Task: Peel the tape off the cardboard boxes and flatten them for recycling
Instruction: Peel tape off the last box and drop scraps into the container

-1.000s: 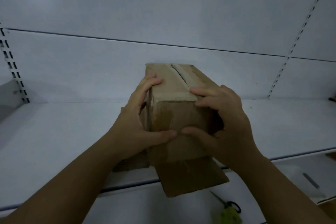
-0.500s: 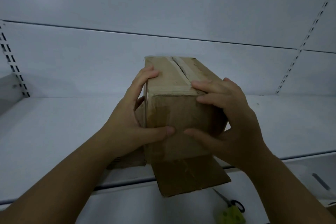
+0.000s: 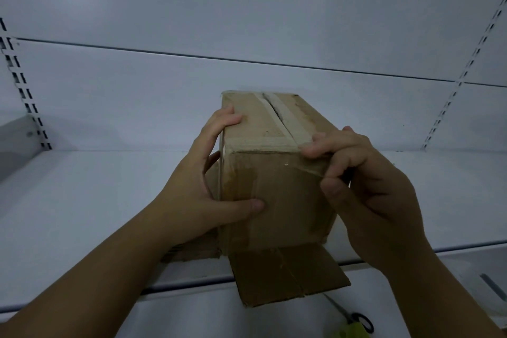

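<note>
Tape being picked loose at the near right corner, box braced on the shelf

A brown rectangular cardboard box (image 3: pixel 274 195) is stood on the near edge of the white metal shelf (image 3: pixel 82 200), with a brown bottom flap (image 3: pixel 288 274) hanging out over the edge. It's clamped at its near left corner by the left hand (image 3: pixel 197 192), fingers (image 3: pixel 222 121) curled over the top and the thumb pressed on the near face. A strip of clear shiny packing tape (image 3: pixel 310 169) looks to be pinched between the bent fingers (image 3: pixel 321 145) and thumb of the right hand (image 3: pixel 378 200), lifted a bit off the cardboard. The risk from here: thin tape like that could get snapped or shredded if it's yanked sideways, leaving bits stuck down. The box could also be dragged off the edge if the brace is eased. Black-handled scissors (image 3: pixel 354 315) are lying below, near right.
</note>
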`<state>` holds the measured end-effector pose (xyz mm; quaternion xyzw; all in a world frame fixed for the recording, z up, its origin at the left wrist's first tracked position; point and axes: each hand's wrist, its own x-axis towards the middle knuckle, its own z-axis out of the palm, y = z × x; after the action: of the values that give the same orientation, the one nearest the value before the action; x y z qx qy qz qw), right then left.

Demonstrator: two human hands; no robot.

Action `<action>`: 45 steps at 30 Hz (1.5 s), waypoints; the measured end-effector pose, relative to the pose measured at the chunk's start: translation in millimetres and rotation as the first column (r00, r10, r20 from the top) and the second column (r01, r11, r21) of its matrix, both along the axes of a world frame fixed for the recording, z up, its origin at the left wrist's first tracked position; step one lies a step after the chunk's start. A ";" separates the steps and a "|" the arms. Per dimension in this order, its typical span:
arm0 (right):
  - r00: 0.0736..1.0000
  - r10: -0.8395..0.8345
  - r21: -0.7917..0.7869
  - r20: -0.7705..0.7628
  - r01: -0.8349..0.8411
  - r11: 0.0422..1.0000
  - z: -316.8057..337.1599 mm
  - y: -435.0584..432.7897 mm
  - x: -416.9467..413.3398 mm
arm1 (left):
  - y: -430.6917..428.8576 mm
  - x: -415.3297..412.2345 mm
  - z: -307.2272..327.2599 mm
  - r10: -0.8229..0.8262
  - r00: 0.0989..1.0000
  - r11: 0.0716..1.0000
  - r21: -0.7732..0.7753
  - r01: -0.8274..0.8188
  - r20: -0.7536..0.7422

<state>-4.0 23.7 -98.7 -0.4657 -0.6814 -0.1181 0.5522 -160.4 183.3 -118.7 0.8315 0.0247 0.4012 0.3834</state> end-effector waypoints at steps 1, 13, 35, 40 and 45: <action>0.999 0.026 -0.008 -0.032 -0.026 1.000 0.3 0.0 -1.2 | 0.1 0.1 -0.6 0.003 1.000 1.000 -0.003 -0.003 0.001; 0.904 0.127 -0.043 -0.408 -0.158 0.987 27.7 -15.0 11.9 | -11.8 5.2 3.6 0.226 0.974 0.963 0.149 -0.224 0.005; 0.988 -0.136 -0.361 0.078 0.155 0.920 33.9 -28.5 40.6 | -30.8 51.5 76.7 0.314 0.947 0.678 0.713 -0.180 -0.059; 0.979 -0.166 -0.477 -0.117 0.091 0.874 40.1 -36.8 52.9 | -23.1 76.3 81.6 0.189 0.969 0.864 0.497 -0.086 -0.160; 0.933 -0.359 -0.387 0.023 0.339 0.857 8.7 -37.0 45.2 | -21.9 85.1 91.2 0.099 0.953 0.964 0.265 -0.021 -0.285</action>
<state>41.2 -13.3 -90.0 -0.6834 -0.5816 -0.0684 0.4360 -75.3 161.4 -27.4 0.9238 0.0547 0.2837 0.2512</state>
